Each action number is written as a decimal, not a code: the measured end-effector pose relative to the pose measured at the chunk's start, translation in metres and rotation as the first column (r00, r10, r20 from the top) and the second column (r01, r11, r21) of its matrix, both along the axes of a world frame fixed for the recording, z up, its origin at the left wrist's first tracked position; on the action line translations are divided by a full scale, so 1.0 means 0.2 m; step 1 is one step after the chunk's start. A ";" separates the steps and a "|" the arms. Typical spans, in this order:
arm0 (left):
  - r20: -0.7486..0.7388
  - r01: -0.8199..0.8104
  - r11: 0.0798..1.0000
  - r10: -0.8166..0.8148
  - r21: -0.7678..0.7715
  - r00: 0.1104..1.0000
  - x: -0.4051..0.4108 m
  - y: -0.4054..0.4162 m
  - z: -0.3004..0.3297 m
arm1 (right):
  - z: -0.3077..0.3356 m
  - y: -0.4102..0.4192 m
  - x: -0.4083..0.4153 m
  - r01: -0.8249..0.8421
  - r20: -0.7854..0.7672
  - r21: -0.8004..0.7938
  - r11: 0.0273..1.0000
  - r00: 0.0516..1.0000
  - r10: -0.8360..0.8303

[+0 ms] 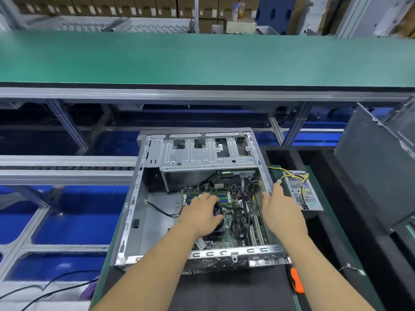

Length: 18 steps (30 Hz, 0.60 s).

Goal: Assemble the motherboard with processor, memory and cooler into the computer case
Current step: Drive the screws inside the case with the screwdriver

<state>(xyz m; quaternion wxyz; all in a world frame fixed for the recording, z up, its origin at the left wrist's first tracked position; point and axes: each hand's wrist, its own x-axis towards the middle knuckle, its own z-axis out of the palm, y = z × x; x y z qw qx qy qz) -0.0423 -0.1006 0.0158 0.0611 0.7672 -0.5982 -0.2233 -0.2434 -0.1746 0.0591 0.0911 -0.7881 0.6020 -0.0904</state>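
With left hand (199, 212) fingers curled around the cooler (219, 217), right hand (280, 209) open, empty, beside the case (134, 198) wall.

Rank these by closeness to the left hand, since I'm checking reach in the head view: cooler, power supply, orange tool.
1. Cooler: under the left hand, inside the case.
2. Power supply: outside the case, to its right.
3. Orange tool: near the front right corner of the case, on the mat.

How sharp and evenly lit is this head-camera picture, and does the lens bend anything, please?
Head view: sharp at centre on the computer case and both hands; edges smeared, notably the shelved boxes; the wide lens bows the green bench; lighting even, no harsh glare.
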 end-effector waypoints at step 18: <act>0.028 -0.128 0.948 0.142 -0.290 0.990 -0.24 -0.08 0.21 | -0.14 -0.03 -0.27 0.207 0.376 0.345 0.915 0.863 -0.337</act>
